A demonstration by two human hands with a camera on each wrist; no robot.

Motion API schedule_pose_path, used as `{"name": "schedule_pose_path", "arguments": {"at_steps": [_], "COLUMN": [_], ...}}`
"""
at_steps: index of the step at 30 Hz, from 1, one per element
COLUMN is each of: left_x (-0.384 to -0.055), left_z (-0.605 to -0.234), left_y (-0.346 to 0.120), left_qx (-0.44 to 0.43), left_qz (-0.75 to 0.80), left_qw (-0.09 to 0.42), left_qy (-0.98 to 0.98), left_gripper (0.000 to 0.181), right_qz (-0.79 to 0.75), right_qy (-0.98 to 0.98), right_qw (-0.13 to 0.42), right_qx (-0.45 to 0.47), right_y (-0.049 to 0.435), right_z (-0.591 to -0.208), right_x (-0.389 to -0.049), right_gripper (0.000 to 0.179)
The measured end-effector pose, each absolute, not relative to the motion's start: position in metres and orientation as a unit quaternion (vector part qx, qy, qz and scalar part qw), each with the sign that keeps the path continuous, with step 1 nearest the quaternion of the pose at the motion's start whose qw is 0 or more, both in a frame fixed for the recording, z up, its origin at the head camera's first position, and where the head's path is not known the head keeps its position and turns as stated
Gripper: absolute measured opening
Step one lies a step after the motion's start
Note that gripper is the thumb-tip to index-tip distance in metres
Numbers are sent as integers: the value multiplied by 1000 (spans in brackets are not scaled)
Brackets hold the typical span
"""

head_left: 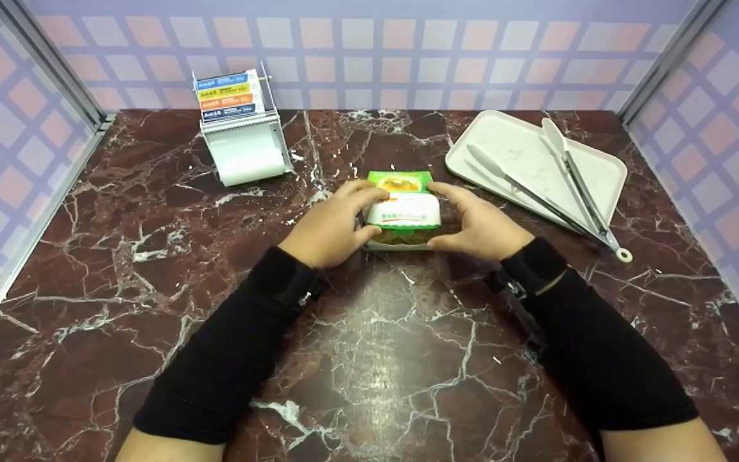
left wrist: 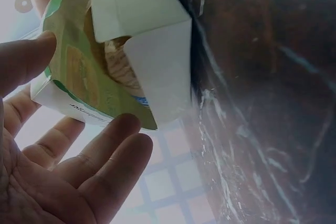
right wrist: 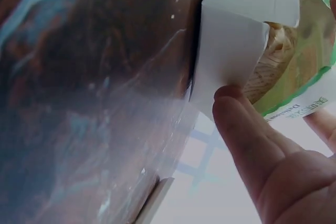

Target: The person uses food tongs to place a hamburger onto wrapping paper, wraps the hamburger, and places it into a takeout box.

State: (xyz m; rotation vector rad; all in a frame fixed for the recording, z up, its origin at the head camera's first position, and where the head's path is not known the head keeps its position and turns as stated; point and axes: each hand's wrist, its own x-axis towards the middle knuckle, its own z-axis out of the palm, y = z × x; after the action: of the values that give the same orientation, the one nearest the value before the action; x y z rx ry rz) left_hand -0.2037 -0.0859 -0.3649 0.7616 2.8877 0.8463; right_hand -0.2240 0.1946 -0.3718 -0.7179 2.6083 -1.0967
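Observation:
A green-and-white paper hamburger box (head_left: 405, 208) sits on the table between both hands, its printed lid folded over. Through the gap at its side, a brown patterned wrapped item (left wrist: 121, 64) shows inside. My left hand (head_left: 337, 221) holds the box's left side, fingers on the lid top and thumb at the front edge. On the right, my right hand (head_left: 482, 221) grips the box between the index finger at the far corner and the thumb low at the front corner. In the right wrist view, fingertips (right wrist: 231, 100) touch the white side wall.
A white dispenser (head_left: 244, 141) with a paper roll and striped coloured labels stands at the back left. A cream tray (head_left: 530, 138) lies at the back right, with metal tongs (head_left: 575, 221) spread across it and over its front edge. Small white scraps dot the marbled table (head_left: 369, 359).

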Motion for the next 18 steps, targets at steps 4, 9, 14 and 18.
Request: {"name": "schedule_pose_path", "arguments": {"at_steps": [4,9,14,18], "left_x": [-202,-200,-201,-201], "left_z": [-366,-367,-369,-369], "left_y": [-84,-82,-82,-83], "left_qx": [245,246,248,250], "left_qz": [264,262,260,257], "left_qw": [15,14,10,8], "left_qy": [933,933,933,933], "left_gripper": [57,55,53,55], "right_qz": [-325,-298,-283,-274], "right_qy": [909,918,924,928], "right_qw": [91,61,40,20], "right_qx": [-246,-255,-254,-252], "right_y": [191,185,182,180], "right_z": [-371,-374,-376,-378], "right_x": [-220,-217,-216,-215], "right_gripper": [105,100,94,86]}}
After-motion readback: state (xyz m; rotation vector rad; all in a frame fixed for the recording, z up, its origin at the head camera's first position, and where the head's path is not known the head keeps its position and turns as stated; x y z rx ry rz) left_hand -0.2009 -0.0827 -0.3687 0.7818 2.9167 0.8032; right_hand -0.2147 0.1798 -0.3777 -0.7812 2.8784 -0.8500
